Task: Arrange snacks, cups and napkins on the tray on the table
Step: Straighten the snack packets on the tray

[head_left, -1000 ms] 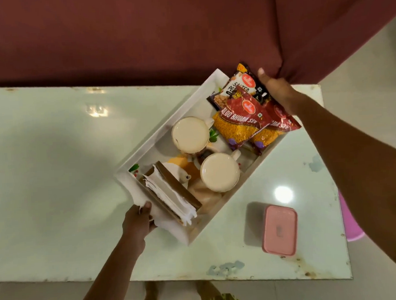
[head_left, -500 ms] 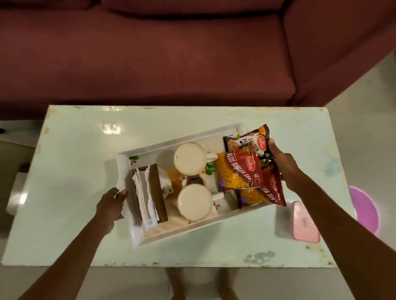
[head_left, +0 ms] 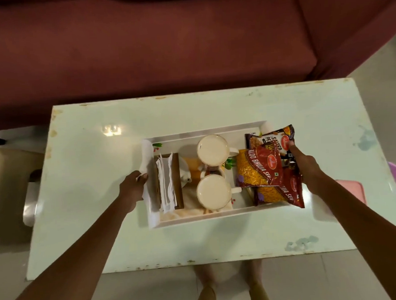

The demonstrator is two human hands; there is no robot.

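While both hands grip the tray, the pale table fronts a maroon sofa.

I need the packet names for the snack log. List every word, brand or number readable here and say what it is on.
"ALOO BHUJIA SEV": upper red snack packet.
"JIA SEV" (the rest covered): lower red snack packet.
"SALTED PE", cut off by the packet on top: dark snack packet.
Round red brand logos on all three packets: too blurred to read.
Number on the dark packet's top corner: unclear.
Cups, napkins, tray: no text seen.
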